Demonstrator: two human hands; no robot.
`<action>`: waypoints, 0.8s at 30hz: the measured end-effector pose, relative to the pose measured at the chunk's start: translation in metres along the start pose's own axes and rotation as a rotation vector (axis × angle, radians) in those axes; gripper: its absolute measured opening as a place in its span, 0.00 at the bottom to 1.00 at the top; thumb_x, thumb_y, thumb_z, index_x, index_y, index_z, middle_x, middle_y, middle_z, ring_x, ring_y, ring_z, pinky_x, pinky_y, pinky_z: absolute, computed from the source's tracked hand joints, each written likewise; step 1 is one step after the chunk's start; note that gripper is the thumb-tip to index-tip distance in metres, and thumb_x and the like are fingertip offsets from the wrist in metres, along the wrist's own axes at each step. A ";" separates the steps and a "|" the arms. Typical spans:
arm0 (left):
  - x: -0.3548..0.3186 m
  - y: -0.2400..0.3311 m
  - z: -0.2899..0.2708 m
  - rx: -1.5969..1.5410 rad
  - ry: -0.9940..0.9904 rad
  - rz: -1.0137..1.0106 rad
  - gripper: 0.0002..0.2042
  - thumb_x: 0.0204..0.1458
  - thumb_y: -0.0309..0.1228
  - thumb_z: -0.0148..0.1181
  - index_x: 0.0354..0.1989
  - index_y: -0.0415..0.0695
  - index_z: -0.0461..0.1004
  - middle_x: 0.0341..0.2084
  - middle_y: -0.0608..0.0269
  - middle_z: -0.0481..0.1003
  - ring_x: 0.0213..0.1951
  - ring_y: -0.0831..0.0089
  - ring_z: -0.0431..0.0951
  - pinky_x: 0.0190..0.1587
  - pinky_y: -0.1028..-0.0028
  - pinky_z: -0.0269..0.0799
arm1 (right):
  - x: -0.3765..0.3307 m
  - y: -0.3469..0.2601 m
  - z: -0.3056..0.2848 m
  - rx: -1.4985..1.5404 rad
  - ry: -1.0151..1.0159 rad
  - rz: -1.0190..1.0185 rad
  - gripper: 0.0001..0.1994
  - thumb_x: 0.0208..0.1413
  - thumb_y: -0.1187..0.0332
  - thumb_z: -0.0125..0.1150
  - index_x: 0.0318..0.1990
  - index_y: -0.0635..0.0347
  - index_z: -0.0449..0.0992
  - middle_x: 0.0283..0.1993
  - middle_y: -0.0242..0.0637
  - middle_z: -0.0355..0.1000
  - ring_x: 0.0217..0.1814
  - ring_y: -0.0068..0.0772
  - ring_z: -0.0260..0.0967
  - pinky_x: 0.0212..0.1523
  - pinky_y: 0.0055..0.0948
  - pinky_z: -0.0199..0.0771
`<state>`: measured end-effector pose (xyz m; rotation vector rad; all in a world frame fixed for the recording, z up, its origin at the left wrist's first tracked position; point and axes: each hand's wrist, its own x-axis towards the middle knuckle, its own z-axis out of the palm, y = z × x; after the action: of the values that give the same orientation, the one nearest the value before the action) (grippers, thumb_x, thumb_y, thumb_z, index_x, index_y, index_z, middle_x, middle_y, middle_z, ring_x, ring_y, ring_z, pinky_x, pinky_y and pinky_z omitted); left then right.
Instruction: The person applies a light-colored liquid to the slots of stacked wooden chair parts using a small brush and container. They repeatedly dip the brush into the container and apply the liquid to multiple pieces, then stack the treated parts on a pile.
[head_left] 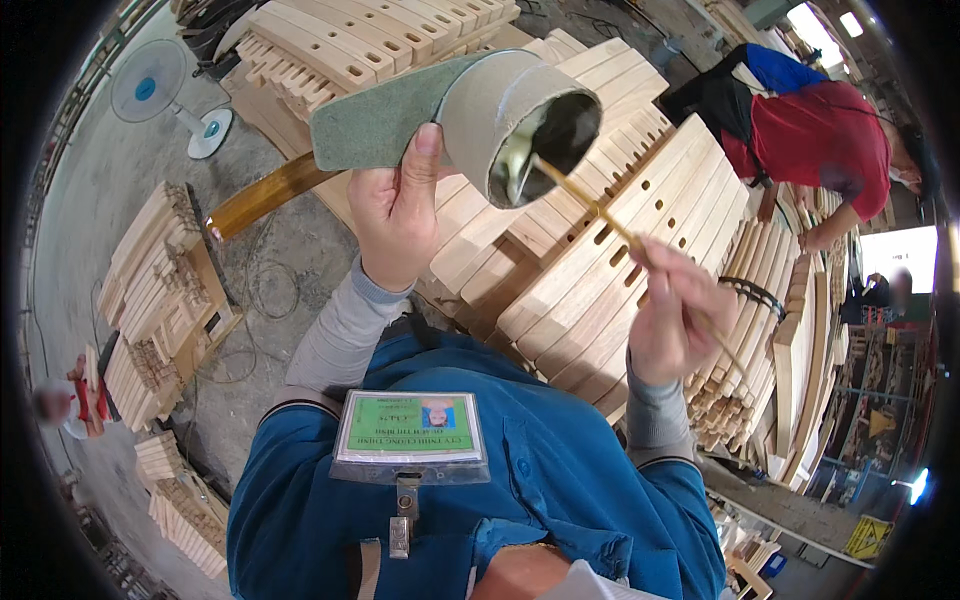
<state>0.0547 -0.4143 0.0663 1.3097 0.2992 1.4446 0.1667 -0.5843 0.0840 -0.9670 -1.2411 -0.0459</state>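
My left hand [400, 215] is closed, its thumb pressed against a grey-green flat piece [375, 120], which looks like sandpaper. This piece reaches the side of a short, wide cardboard tube [475, 130], held up with its open end towards me. Pale, creamy paste [517, 160] clings to the inside wall. Between the fingers of my right hand [680, 310] is a thin wooden stick [590, 203], its far tip at the tube's mouth beside the paste. Some left fingers are hidden behind the flat piece.
Slotted pale wooden slats [640, 240] lie stacked beneath my hands, with another stack [370, 40] farther off. A glossy brown bar [265, 195] shows beyond my left hand. A fan [150, 90] stands far left. A person in red [815, 135] bends over at the right.
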 end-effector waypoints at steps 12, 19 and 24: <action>0.004 0.002 0.006 -0.165 -0.025 -0.038 0.14 0.55 0.27 0.47 0.17 0.35 0.68 0.16 0.67 0.67 0.20 0.86 0.62 0.21 0.82 0.55 | 0.000 0.007 0.008 0.156 0.172 0.229 0.06 0.49 0.85 0.47 0.33 0.66 0.62 0.35 0.54 0.69 0.40 0.45 0.70 0.39 0.39 0.76; 0.001 -0.006 -0.002 -0.020 -0.071 -0.063 0.15 0.55 0.31 0.49 0.17 0.37 0.69 0.14 0.70 0.66 0.17 0.86 0.60 0.18 0.83 0.52 | -0.002 0.008 0.013 0.162 0.180 0.284 0.06 0.49 0.84 0.48 0.33 0.67 0.61 0.35 0.55 0.69 0.39 0.45 0.70 0.38 0.39 0.76; -0.003 -0.014 0.003 -0.041 0.051 -0.083 0.13 0.55 0.32 0.47 0.24 0.36 0.71 0.19 0.67 0.70 0.21 0.86 0.64 0.20 0.84 0.58 | -0.010 0.010 0.015 0.202 0.246 0.353 0.05 0.50 0.82 0.49 0.32 0.67 0.60 0.33 0.55 0.69 0.35 0.47 0.71 0.36 0.41 0.77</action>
<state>0.0641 -0.4133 0.0555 1.2144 0.3522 1.4085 0.1562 -0.5730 0.0705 -0.9590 -0.8203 0.2278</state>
